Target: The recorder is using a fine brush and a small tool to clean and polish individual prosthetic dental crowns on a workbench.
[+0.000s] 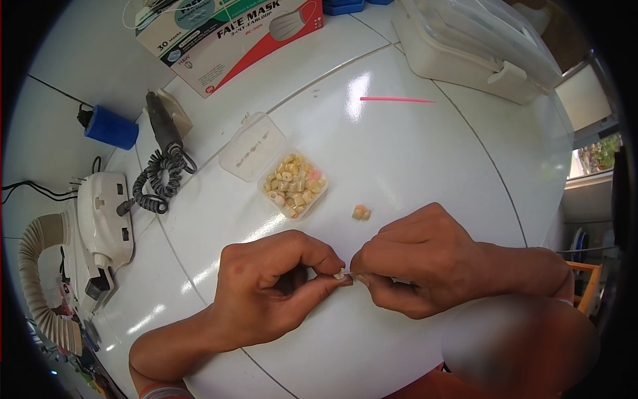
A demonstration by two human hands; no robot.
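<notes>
My left hand [272,286] pinches a small whitish tooth crown [339,273] between thumb and forefinger. Close against it, my right hand [425,266] has its thumb and forefinger pressed together; a thin tip seems to show between them, but what they hold is too small to make out. Beyond my hands, an open clear plastic box [323,199] is filled with many cream-coloured tooth crowns [292,183] and a pinkish piece, its lid [249,146] folded back. A small joined piece of crowns with pink on it [361,213] lies on the white table just past my right hand.
A pink stick [399,100] lies farther back. A mask box [232,43] and a lidded plastic container [465,56] stand at the far side. Leftward are a dark handpiece [163,120] with coiled cord [159,176], a blue cup [113,126], a white machine [106,213] and a ribbed hose [36,266].
</notes>
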